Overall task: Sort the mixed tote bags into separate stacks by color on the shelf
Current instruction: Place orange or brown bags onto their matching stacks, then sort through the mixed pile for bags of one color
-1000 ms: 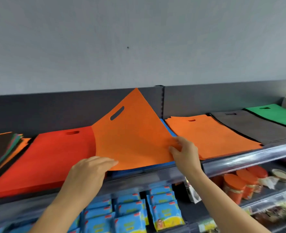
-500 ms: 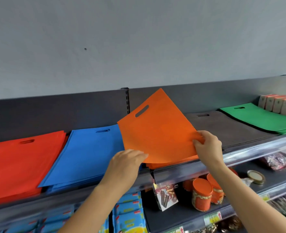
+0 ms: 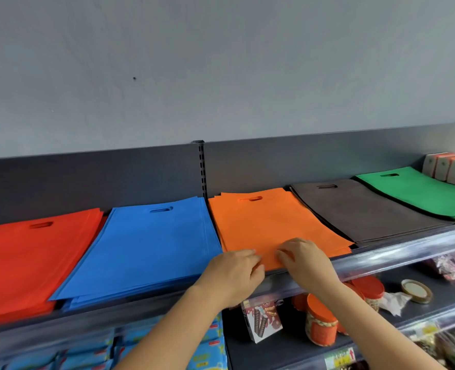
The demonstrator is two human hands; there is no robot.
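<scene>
Five stacks of flat tote bags lie side by side on the top shelf point(image 3: 397, 259): red point(image 3: 31, 263), blue point(image 3: 146, 244), orange point(image 3: 269, 225), dark grey point(image 3: 360, 209) and green point(image 3: 418, 192). The orange bag now lies flat on top of the orange stack. My left hand point(image 3: 234, 273) rests at the stack's front left corner with fingers loosely bent on the bag's edge. My right hand point(image 3: 304, 256) lies on the front edge just to the right, fingers bent down onto the fabric. Whether either hand pinches the bag is unclear.
Small boxes point(image 3: 450, 169) stand at the far right behind the green stack. The lower shelf holds orange-lidded jars point(image 3: 321, 323), a snack packet point(image 3: 261, 319), a loose round lid point(image 3: 416, 291) and blue packets point(image 3: 210, 351) at the left.
The orange bag, held up tilted over the orange stack, has been laid flat on it. Both hands came down to its front edge and closer together.
</scene>
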